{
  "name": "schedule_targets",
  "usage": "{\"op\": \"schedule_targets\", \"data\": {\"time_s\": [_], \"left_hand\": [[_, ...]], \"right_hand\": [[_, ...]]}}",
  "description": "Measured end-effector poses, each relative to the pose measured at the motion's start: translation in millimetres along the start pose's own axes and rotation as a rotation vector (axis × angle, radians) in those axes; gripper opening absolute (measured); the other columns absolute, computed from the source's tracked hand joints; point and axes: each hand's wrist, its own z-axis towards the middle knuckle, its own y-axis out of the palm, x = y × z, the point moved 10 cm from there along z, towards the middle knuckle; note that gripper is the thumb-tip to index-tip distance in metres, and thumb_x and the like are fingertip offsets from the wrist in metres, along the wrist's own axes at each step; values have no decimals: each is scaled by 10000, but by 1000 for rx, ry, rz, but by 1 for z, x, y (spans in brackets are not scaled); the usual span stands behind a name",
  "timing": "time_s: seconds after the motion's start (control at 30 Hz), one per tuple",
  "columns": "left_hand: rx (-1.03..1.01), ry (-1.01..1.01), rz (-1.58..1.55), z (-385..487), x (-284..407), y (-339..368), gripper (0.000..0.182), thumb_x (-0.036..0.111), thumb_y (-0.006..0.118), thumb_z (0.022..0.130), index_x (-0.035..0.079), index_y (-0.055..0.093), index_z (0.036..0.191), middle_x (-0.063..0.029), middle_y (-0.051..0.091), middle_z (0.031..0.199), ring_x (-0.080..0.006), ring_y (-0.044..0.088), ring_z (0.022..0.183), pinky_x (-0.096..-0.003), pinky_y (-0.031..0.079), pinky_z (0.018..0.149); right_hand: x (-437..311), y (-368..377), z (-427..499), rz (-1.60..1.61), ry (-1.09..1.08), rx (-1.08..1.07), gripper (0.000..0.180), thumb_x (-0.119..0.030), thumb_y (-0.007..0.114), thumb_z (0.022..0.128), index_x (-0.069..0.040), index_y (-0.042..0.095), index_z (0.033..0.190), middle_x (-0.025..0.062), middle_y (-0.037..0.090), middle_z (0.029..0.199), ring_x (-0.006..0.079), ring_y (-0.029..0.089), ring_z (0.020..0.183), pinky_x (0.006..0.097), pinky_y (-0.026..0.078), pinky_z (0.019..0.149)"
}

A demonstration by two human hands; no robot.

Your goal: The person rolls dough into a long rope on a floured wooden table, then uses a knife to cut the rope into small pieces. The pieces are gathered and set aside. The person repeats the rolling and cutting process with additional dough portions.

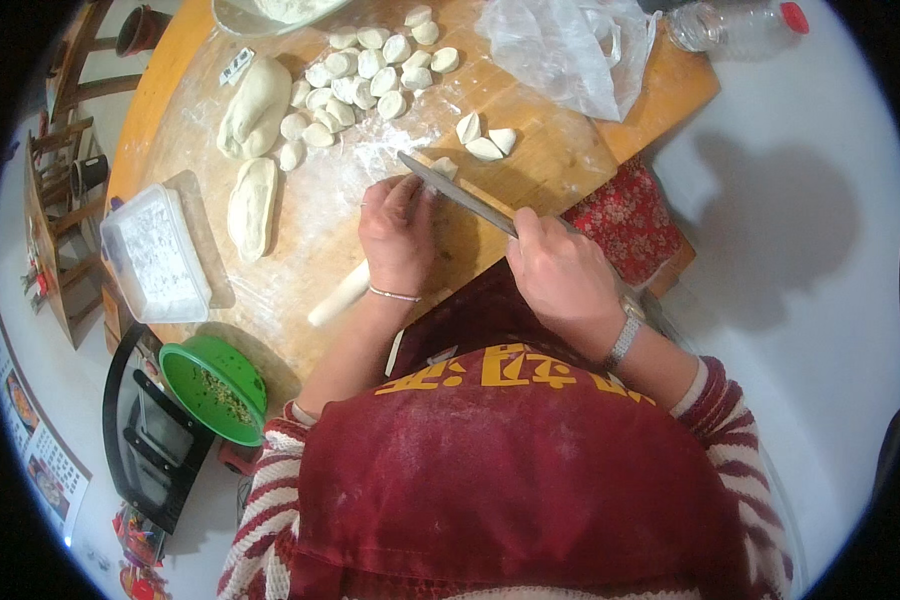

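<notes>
My right hand (562,274) is closed on the handle of a knife (457,193), whose blade reaches left to the fingertips of my left hand (397,232). Those fingers are bent over the near end of a dough roll (341,292), which runs down and left under the hand; the grip itself is partly hidden. A cut dough piece (444,167) lies just beyond the blade. Several cut pieces (484,148) sit further right. Many small round dough pieces (371,64) are grouped at the table's far side, beside a large dough lump (259,105) and a flatter dough strip (252,208).
On the floured wooden table (270,300) stand a plastic container of white powder (157,255) and, at the far edge, a bowl of flour (277,15). A green basin (214,390) holds chopped filling. A plastic bag (562,52) and a clear red-capped bottle (735,28) lie at the upper right.
</notes>
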Motion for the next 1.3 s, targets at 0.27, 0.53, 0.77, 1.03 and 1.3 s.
{"op": "schedule_targets", "data": {"time_s": [0.27, 0.53, 0.77, 1.03, 1.3], "left_hand": [[-28, 60, 11, -9, 2, -2, 215, 18, 731, 865, 20, 727, 1080, -166, 684, 1042, -361, 645, 955, -437, 530, 846], [115, 319, -8, -43, 30, -7, 309, -73, 730, 809, 11, 674, 1101, -154, 665, 1053, -351, 617, 956, -434, 510, 850], [100, 322, 2, -43, 29, -6, 358, -69, 738, 776, -1, 671, 1121, -163, 664, 1064, -363, 612, 971, -444, 514, 874], [-17, 198, 25, -32, 3, -8, 291, -13, 727, 831, 11, 705, 1120, -170, 680, 1072, -374, 622, 996, -448, 516, 892], [-62, -81, -75, -19, -33, -22, 170, 107, 747, 912, 38, 766, 1067, -155, 700, 990, -341, 648, 944, -431, 529, 838]], "right_hand": [[1, 13, 12, -123, -66, 79, 109, -132, 579, 965, -29, 544, 963, 193, 684, 762, 364, 727, 665, 446, 591, 555], [-2, -2, -19, 29, -96, 160, 154, -177, 604, 982, -37, 538, 992, 184, 671, 847, 374, 684, 729, 486, 561, 621], [-6, 17, -16, -35, -56, 38, 142, -154, 613, 976, -38, 532, 974, 194, 659, 810, 402, 678, 685, 502, 557, 599], [-4, 22, -3, -83, -99, 81, 106, -142, 553, 987, -38, 538, 973, 188, 679, 781, 376, 705, 652, 461, 579, 555], [-30, -5, -16, 80, -112, 152, 137, -163, 568, 978, -31, 535, 990, 192, 661, 807, 421, 670, 688, 522, 551, 607]]}}
